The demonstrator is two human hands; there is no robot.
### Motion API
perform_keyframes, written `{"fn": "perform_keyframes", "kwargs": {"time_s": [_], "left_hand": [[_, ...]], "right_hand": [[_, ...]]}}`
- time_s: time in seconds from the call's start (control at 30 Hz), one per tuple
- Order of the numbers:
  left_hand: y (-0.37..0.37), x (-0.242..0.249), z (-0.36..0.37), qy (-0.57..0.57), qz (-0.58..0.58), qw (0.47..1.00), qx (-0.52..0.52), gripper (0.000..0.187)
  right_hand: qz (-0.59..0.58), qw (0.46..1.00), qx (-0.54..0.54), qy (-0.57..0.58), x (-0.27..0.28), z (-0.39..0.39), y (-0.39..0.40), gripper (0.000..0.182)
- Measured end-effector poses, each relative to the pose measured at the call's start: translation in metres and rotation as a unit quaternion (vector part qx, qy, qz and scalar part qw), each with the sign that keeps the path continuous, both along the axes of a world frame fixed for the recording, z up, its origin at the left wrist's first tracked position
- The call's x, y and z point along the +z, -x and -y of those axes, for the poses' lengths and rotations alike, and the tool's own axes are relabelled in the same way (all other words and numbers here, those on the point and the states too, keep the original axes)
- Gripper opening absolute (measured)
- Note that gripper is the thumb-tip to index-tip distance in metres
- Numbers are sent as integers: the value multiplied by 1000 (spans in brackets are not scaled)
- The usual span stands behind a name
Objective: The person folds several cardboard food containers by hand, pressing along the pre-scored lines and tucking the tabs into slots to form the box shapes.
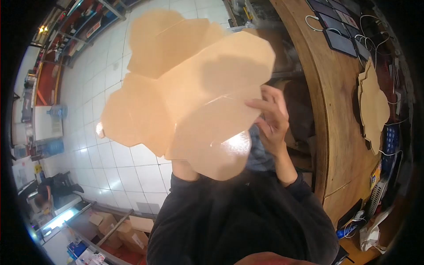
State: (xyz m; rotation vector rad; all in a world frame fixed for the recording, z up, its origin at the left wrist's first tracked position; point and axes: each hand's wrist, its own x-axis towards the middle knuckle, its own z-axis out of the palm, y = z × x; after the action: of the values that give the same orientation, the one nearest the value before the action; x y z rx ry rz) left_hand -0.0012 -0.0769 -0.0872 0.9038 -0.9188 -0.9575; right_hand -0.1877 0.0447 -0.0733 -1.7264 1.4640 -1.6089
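An unfolded kraft paper box [176, 101], flat with several rounded flaps and crease lines, is held up in front of my chest. Light glares off its lower flap. My right hand [273, 115] pinches its right edge, thumb below and fingers on the near face. Most of my left hand [100, 130] is hidden behind the sheet; what looks like a fingertip shows at its far left edge, and the left forearm passes behind the lower flap. The upper flaps are slightly blurred.
On the right, a wooden table [342, 132] carries a stack of similar flat kraft boxes [373, 108], phones or tablets [342, 42] with white cables, and a plastic bag [373, 232]. Shelves [46, 84] line the left. A person [51, 192] is at lower left, near cardboard cartons [130, 236].
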Motion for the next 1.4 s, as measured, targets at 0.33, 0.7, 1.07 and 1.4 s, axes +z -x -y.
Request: {"fn": "perform_keyframes", "kwargs": {"time_s": [0.33, 0.7, 1.07, 1.4], "left_hand": [[-70, 91, 13, 150, 175, 952, -202, 62], [20, 125, -60, 90, 426, 851, -294, 37], [-2, 106, -58, 121, 482, 830, -254, 34], [9, 128, -43, 119, 501, 811, -277, 32]], "right_hand": [[-36, 985, -150, 75, 87, 8, 42, 25], [-218, 972, -85, 10, 99, 22, 25, 25], [-167, 985, -40, 13, 60, 38, 3, 40], [-188, 977, -64, 77, 46, 43, -12, 43]]}}
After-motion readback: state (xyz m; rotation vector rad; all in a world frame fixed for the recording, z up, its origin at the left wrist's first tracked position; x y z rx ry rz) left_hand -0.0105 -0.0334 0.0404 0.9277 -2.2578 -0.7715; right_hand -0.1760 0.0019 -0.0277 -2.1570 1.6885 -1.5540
